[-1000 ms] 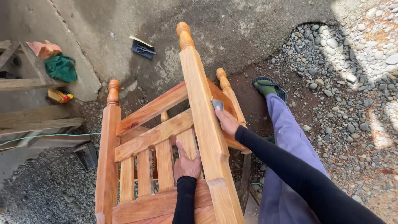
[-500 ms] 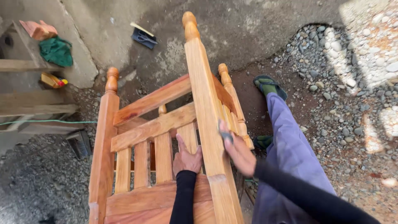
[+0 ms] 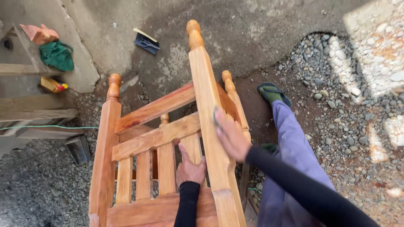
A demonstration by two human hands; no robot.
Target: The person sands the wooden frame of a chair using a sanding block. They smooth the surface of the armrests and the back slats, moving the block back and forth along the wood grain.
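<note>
A: Where does the wooden frame [image 3: 168,143] stand, and what contacts it?

B: It stands tilted on the ground, between the concrete slab and the gravel [image 3: 349,105], with its turned finials pointing away from the person. The left hand [image 3: 190,169] lies on a vertical slat [image 3: 192,148], fingers wrapped round the slat's edge in a closed grip. The right hand [image 3: 230,136] presses flat against the outer face of the tall post [image 3: 209,122]. A small grey pad, probably abrasive, shows at its fingertips; the hand is mostly extended, and I cannot tell how firmly the pad is pinched.

A: How is the frame likely to handle?

B: Judging from the thick posts and rails, it is stiff and fairly heavy. The bare wood looks smooth but dry, so slip is unlikely. The finials and thin slats are the weaker parts; they are poor lifting points.

A: Recommended holds?

B: Take it by the posts or the broad cross rails [image 3: 155,136], near the joints. One hand steadies while the other works the surface.

A: Anything nearby?

B: A foot in a green sandal [image 3: 272,93] rests just beside the frame; a dark brush [image 3: 146,42] lies well apart on the slab.
</note>
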